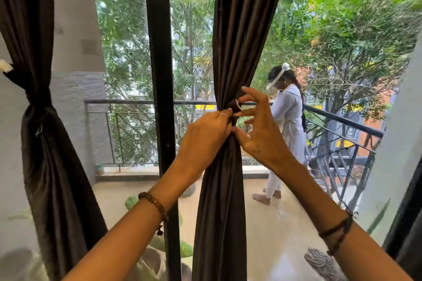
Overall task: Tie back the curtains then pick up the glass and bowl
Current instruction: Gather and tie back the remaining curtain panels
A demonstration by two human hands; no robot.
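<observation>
At mid-curtain (226, 52), left hand (203, 137) grips the gathered fabric; right hand (258, 128), fingers spread, seemingly pinches the tie (236, 105). Loosening either grip could spill the bunch.

Both curtains (230, 29) are plain dark brown; the window frame (157, 52) is black; the balcony person (287, 121) wears white.
</observation>
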